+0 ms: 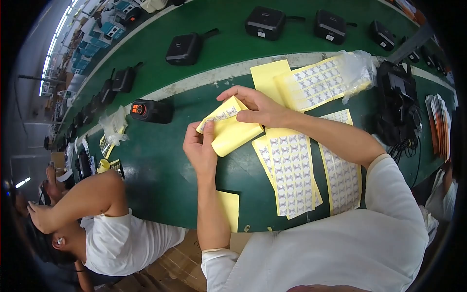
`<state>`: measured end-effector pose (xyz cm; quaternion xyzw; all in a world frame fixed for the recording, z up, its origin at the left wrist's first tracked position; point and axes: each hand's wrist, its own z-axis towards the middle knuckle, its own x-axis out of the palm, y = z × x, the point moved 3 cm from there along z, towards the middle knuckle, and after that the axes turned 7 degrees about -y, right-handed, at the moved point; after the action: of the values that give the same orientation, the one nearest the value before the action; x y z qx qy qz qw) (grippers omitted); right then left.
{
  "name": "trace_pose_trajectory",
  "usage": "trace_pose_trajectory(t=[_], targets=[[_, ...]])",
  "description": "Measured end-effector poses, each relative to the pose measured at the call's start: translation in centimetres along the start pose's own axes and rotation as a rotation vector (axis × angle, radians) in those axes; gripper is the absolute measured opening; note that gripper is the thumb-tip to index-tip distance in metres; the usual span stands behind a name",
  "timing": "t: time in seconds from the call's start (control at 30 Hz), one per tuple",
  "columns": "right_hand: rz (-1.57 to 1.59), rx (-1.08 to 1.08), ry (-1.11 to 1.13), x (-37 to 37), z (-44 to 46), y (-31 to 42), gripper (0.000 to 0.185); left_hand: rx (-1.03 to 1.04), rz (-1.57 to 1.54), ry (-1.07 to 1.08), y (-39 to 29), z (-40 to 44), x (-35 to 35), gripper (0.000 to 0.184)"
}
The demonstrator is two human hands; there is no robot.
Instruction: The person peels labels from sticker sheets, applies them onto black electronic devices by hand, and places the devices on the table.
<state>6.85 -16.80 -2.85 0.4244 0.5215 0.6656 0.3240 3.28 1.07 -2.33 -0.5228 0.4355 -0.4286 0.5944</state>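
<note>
My left hand [200, 148] and my right hand [257, 108] are both closed on a yellow-backed sticker sheet [237, 135], which is bent over on itself above the green table. A row of small printed labels shows along its upper fold. The left thumb presses on the near left edge; the right thumb lies over the labels, with the fingers behind the sheet. Right of my hands lie overlapping label sheets [292, 175] and another label sheet [341, 175]. A plain yellow sheet [227, 210] sticks out beneath my left forearm.
Beyond the sheets, black cases [184, 48] with straps stand along a green conveyor belt [219, 27]. A black device with orange parts [151, 111] sits on the table [160, 165]. More label sheets [311, 82] lie under a plastic bag [357, 70]. At left, a person [116, 233] leans close.
</note>
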Motion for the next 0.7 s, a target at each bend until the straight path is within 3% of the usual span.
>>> trace_pose_trajectory(t=[0.1, 0.2, 0.27, 0.33, 0.43, 0.7], targets=[[-0.003, 0.035, -0.043, 0.1, 0.1, -0.3, 0.043, 0.027, 0.063, 0.003, 0.2, 0.0, -0.1, 0.016], [-0.172, -0.004, -0.109, -0.1, 0.3, -0.7, 0.032, 0.049, 0.125, 0.047, 0.5, 0.0, -0.2, 0.014], [-0.21, 0.106, -0.138, -0.5, 0.5, -1.1, 0.017, 0.058, 0.152, 0.075, 0.5, -0.1, 0.1, 0.013], [-0.21, 0.09, -0.153, -0.4, 0.5, -1.3, 0.017, 0.118, 0.023, 0.009, -0.4, -0.3, 0.9, 0.013], [-0.218, 0.052, -0.174, -0.5, 0.5, -1.5, 0.022, 0.108, -0.005, 0.073, 0.0, -0.2, 0.8, 0.013], [-0.355, -0.024, -0.193, -0.6, 0.3, -1.2, 0.03, 0.09, 0.088, 0.067, 0.1, -0.3, 0.3, 0.018]])
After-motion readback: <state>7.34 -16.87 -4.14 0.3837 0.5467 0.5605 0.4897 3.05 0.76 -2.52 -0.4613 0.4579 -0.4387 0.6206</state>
